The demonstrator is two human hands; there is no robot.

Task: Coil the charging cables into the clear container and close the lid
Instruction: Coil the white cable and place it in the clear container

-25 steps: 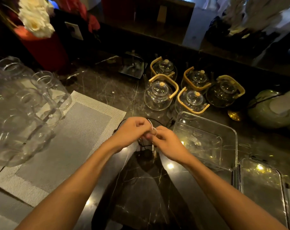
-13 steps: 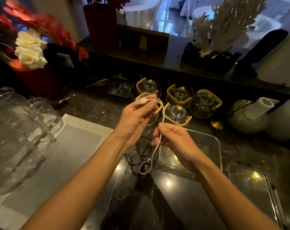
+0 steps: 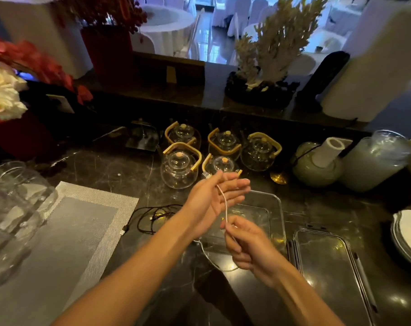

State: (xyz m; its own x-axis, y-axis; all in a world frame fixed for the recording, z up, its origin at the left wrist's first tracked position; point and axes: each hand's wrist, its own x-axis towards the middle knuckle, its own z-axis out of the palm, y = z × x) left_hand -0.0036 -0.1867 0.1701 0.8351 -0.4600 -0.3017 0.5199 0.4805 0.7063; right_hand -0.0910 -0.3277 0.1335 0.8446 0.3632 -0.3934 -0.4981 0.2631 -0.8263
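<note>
A white charging cable (image 3: 226,209) runs between both hands above the dark marble counter. My left hand (image 3: 213,196) is held palm up with fingers straight, the cable's plug end pinned at its thumb. My right hand (image 3: 249,245) pinches the cable lower down, and the free end trails onto the counter. A black cable (image 3: 152,217) lies tangled on the counter left of my left forearm. The clear container (image 3: 276,208) stands open behind my hands. Its clear lid (image 3: 326,262) lies flat to the right.
Several glass teapots (image 3: 179,170) with yellow handles stand behind the container. A grey placemat (image 3: 65,231) and clear glass jars (image 3: 13,208) fill the left. Green jars (image 3: 317,168) and stacked plates (image 3: 409,234) sit at the right. Flowers (image 3: 2,95) stand far left.
The hands have moved right, over the container. My left hand has flattened palm up. My right hand has slid down the white cable, pulling it straighter. The view has tilted upward.
</note>
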